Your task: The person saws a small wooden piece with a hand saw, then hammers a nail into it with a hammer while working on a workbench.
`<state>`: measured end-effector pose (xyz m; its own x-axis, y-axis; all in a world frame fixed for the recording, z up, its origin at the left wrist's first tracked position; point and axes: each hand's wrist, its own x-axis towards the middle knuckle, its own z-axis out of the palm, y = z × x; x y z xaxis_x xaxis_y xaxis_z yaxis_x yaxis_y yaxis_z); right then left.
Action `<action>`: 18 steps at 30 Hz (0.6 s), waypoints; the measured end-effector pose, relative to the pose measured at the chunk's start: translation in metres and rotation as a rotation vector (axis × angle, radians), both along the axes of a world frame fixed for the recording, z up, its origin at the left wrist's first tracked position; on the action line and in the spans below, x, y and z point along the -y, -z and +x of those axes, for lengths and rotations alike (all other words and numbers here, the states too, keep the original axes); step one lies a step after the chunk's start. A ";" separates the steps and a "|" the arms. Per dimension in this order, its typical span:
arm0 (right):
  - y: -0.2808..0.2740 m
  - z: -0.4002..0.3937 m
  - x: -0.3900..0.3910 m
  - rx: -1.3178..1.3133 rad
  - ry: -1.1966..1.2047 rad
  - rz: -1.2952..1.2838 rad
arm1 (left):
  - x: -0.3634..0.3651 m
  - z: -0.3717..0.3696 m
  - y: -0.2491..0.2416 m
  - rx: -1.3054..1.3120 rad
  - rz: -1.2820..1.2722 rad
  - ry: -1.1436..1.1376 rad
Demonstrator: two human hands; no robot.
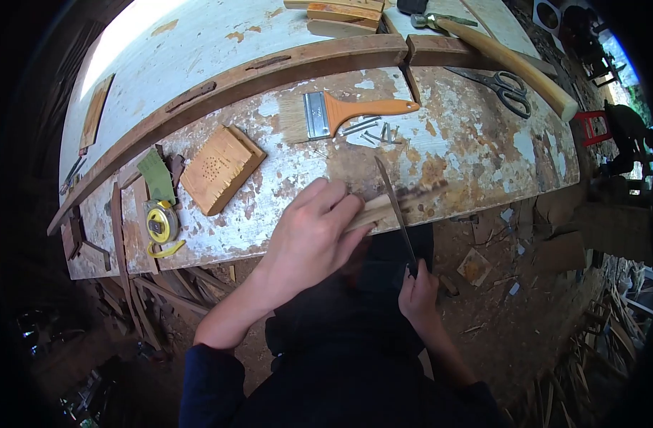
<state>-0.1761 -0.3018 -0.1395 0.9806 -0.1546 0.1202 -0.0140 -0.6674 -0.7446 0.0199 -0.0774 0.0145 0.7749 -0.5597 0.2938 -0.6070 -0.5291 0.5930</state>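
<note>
My left hand [315,225] is closed around a narrow wooden strip [376,208], pressing it at the front edge of the worn workbench. In my right hand [419,291], below the edge, is the dark handle of a tool with a long narrow blade [395,200]. The blade slants up and crosses the strip just right of my left hand. Whether its edge has teeth I cannot make out. A wooden block [223,170] with small holes and a notched edge lies left of my left hand. Beyond the hands lie an orange-handled paintbrush [362,108] and several screws [383,134].
A yellow tape measure [161,222] and green sandpaper [156,175] lie at the left. A long wooden rail [226,82] crosses the workbench [483,164]. Scissors [510,93] and a wooden-handled hammer [512,68] are at the right. Wood scraps [476,266] litter the floor.
</note>
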 end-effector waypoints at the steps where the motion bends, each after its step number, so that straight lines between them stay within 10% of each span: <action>1: -0.017 0.010 -0.004 -0.077 0.010 0.043 | 0.001 -0.002 -0.001 -0.017 -0.005 0.015; 18: -0.034 0.004 -0.004 -0.116 -0.021 -0.025 | 0.000 -0.004 0.001 -0.096 -0.036 0.062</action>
